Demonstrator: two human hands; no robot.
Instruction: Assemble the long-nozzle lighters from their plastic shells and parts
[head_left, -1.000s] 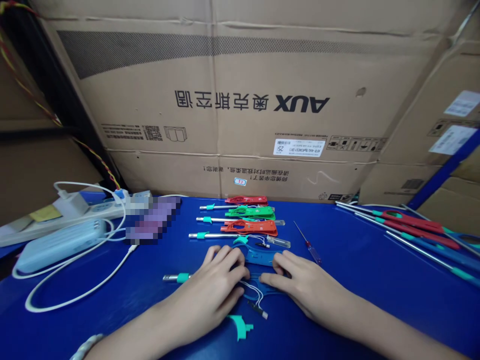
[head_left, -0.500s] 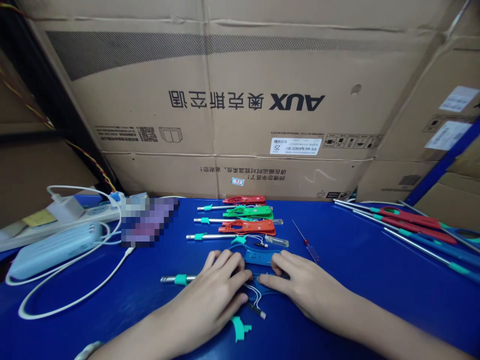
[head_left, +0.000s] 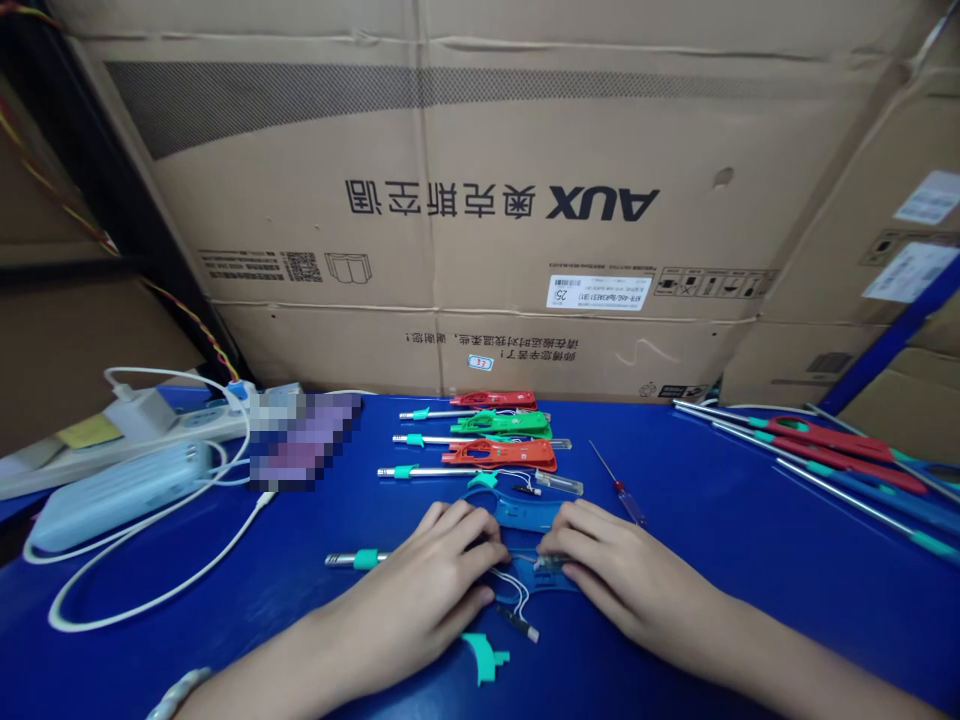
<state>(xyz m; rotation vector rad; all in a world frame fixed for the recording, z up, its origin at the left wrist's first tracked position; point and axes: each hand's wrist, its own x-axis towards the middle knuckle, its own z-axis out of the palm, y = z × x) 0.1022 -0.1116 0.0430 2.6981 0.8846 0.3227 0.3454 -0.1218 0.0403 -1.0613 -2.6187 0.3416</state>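
The left hand (head_left: pixel 431 580) lies flat, fingers stretched out and pressing down on the blue plastic pistol-shaped shell (head_left: pixel 517 515), not closed around it. The right hand (head_left: pixel 615 575) bends its fingertips onto the same shell; if they pinch something, I cannot tell. The shell lies on the blue table (head_left: pixel 750 560), in the middle, just in front of a row of red, green and orange shells (head_left: pixel 499 455).

I think the thin white wires (head_left: pixel 514 590) that come out under the fingers can be squeezed or pulled off if the pressure is uneven. The loose teal plastic piece (head_left: pixel 484 657) beside the left wrist can be pushed away by the forearm.

Behind the table stand big brown cardboard boxes (head_left: pixel 450 200). At the left lie a white power strip (head_left: pixel 112 440) and a white cable (head_left: pixel 150 590).
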